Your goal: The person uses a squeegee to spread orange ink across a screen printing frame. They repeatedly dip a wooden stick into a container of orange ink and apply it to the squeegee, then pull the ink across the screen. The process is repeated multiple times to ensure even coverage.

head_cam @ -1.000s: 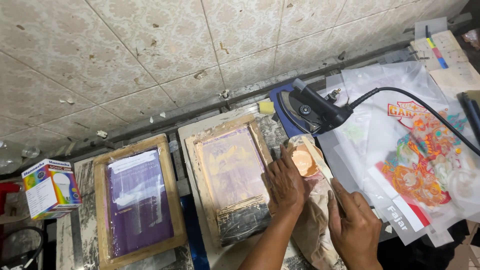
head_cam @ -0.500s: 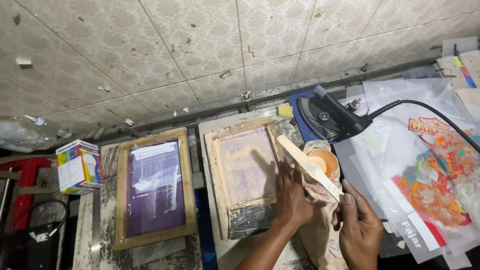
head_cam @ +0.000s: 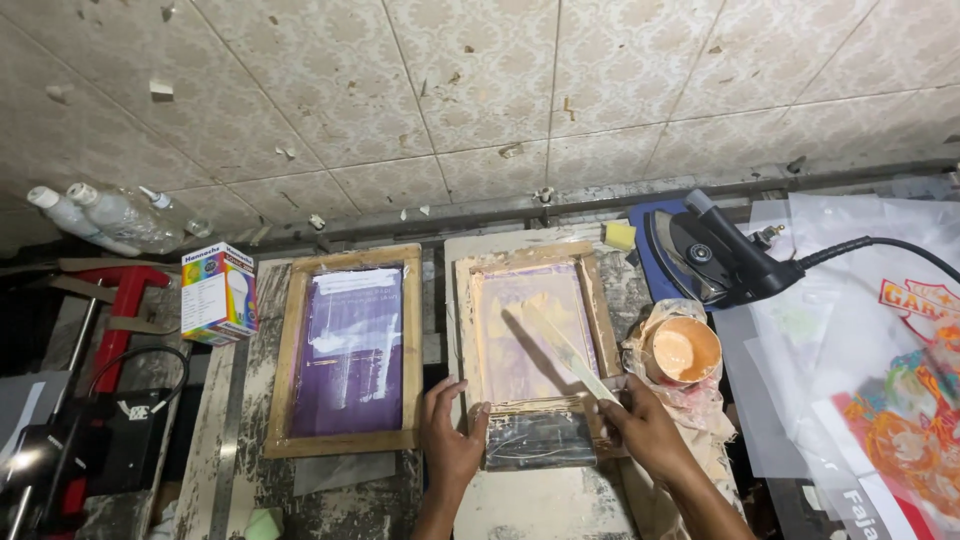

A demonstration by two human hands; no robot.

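Observation:
A wooden screen frame with a pale mesh lies on the bench in front of me. My left hand rests on its near left corner, fingers spread. My right hand grips a flat wooden stick that slants up and left over the mesh. To the right of the frame stands a cup of orange paint in a crumpled plastic bag. A second wooden frame with a purple mesh lies to the left.
A black clothes iron with a cable sits at the back right on a blue pad. Clear plastic sheets and colourful prints cover the right. A small printed box, plastic bottles and a red tool lie left.
My left hand moved from the middle of the pale frame to its near left corner. My right hand lifted the stick and laid it over the mesh. The view shifted to the left.

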